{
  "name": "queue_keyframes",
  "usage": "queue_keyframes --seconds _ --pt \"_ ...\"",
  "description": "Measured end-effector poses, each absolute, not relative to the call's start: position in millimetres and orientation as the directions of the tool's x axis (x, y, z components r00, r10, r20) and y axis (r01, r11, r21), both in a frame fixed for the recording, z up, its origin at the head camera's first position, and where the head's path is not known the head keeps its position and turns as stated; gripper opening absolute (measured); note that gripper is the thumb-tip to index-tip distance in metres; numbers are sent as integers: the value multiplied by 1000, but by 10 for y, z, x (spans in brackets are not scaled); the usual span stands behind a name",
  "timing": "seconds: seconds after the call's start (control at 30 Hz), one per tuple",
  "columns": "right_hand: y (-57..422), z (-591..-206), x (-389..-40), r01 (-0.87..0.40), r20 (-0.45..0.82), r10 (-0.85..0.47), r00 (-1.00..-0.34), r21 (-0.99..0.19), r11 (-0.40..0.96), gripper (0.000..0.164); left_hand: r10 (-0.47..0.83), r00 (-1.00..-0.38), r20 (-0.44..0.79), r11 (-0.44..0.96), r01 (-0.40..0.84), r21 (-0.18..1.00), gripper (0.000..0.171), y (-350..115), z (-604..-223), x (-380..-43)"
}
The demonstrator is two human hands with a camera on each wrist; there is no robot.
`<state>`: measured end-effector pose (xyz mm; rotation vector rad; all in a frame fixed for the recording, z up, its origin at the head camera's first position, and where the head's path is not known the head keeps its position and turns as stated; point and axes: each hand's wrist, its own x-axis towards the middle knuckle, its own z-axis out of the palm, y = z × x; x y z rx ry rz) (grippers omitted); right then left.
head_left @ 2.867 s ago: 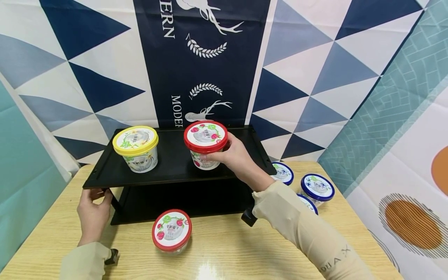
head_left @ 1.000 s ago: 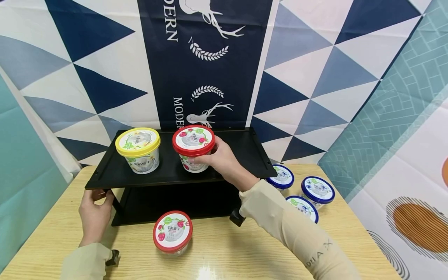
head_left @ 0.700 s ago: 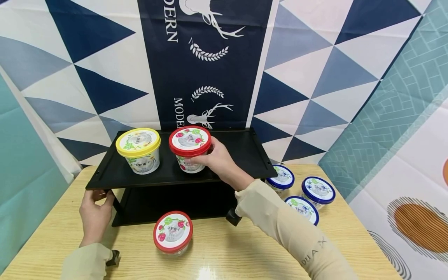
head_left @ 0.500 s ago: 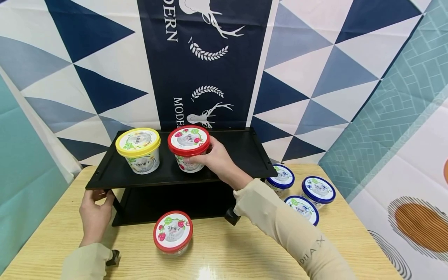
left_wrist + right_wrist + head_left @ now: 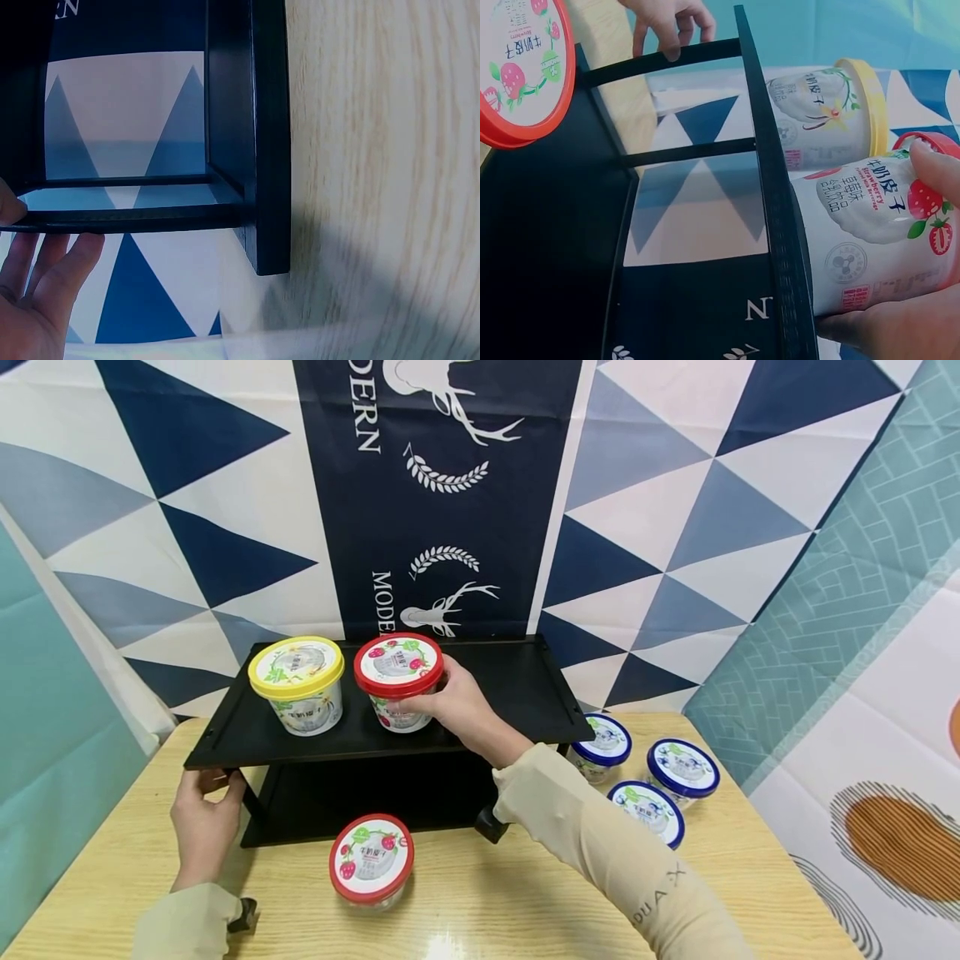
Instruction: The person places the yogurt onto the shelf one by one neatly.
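My right hand point(image 5: 467, 703) grips a red-lidded strawberry milk tub point(image 5: 399, 662) on the top board of a black two-tier shelf point(image 5: 495, 693), thumb at the front. In the right wrist view, this strawberry tub point(image 5: 870, 225) has its base at the board. Just left of it, a small gap away, stands a yellow-lidded tub point(image 5: 296, 668). My left hand point(image 5: 204, 818) holds the shelf's front left post, and the left wrist view has its fingers point(image 5: 64, 274) and thumb on opposite sides of that post point(image 5: 135, 219). A second red-lidded tub point(image 5: 371, 858) stands on the table before the shelf.
Several blue-lidded tubs, among them one farthest right point(image 5: 682, 764), stand on the wooden table point(image 5: 570, 893) to the right of the shelf. A patterned cloth point(image 5: 442, 493) hangs directly behind the shelf. The lower tier point(image 5: 367, 789) lies beneath the top board.
My right hand has shifted the red-lidded tub leftward along the top board, closer to the yellow-lidded tub. The left hand keeps its place on the post.
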<state>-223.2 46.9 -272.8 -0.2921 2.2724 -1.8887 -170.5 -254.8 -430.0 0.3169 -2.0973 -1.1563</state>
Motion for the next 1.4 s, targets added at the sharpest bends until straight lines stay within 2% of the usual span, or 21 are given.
queue_keyframes --seconds 1.4 --pt "362 -2803 -2291 -31 -19 -250 -968 -980 195 77 -517 -718 466 579 107 808 25 -2549 -4295 -1688"
